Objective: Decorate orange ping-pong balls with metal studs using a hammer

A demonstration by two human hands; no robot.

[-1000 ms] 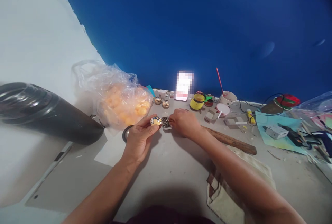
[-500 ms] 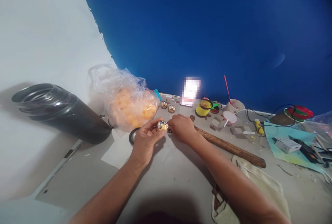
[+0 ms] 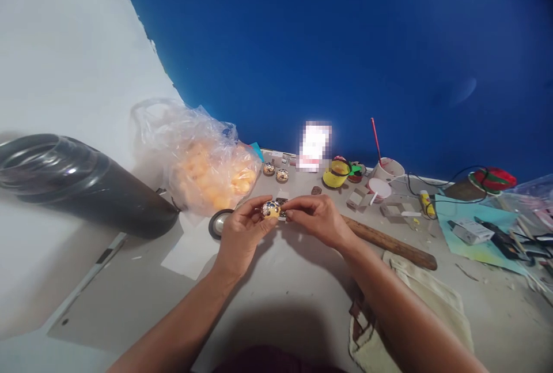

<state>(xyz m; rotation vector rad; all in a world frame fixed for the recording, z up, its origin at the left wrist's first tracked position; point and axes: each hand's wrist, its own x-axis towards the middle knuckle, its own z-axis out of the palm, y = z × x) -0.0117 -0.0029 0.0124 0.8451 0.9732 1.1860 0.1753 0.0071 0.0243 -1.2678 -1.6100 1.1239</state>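
The left hand [image 3: 242, 233] grips a small, round yellow ball [image 3: 271, 211] studded with shiny dark pieces above the desk [image 3: 246, 304], toward its far edge. The right hand [image 3: 320, 218] has fingertips beside the ball; whether they pinch anything, I cannot tell. Two similar balls [image 3: 282, 175] stand near that edge.

Left hand [image 3: 237, 240] gripping a spotted dome [image 3: 271, 210], right hand [image 3: 322, 218] with fingertips at its edge, two similar domes [image 3: 282, 174] near blue wall [image 3: 276, 44], plastic bag [image 3: 207, 174] left, wooden handle [image 3: 393, 243] right, grey table [image 3: 298, 281].
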